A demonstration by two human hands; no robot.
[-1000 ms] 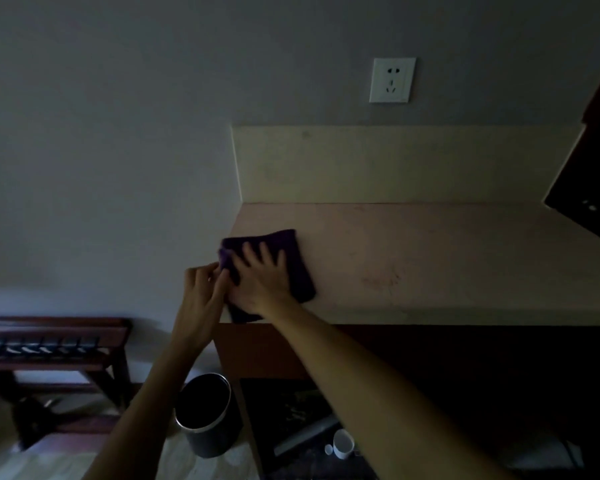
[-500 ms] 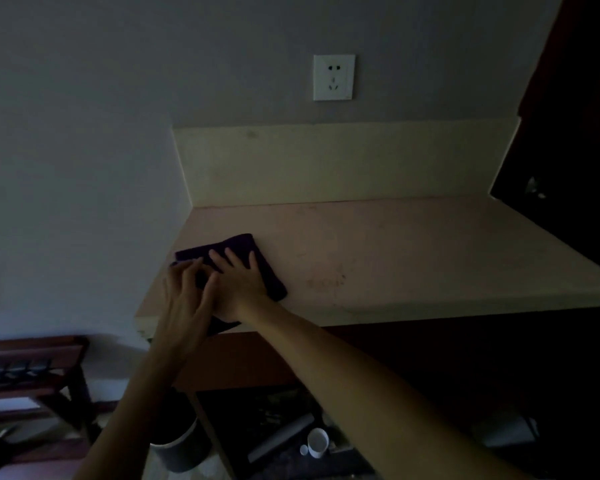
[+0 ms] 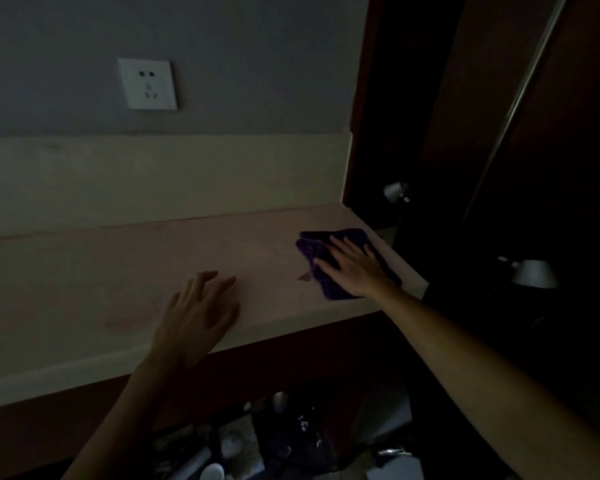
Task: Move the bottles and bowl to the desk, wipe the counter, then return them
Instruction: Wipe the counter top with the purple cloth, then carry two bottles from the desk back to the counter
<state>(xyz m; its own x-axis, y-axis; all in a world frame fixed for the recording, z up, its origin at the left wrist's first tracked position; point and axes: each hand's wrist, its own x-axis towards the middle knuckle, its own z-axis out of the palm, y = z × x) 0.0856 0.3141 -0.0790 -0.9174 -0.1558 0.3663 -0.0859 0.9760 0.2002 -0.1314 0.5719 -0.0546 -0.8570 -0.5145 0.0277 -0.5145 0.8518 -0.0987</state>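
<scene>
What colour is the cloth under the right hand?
Dark purple folded cloth, seen in the head view.

Looks like a dim hotel room or small apartment nook, not a proper kitchen. There's a pale beige stone counter (image 3: 118,292) with a matching cream backsplash (image 3: 153,181) running along its back edge, a white wall socket (image 3: 148,84) on the grey painted wall (image 3: 222,57), and a tall dark reddish wood cabinet (image 3: 551,133) butting up against the counter's right edge.
</scene>
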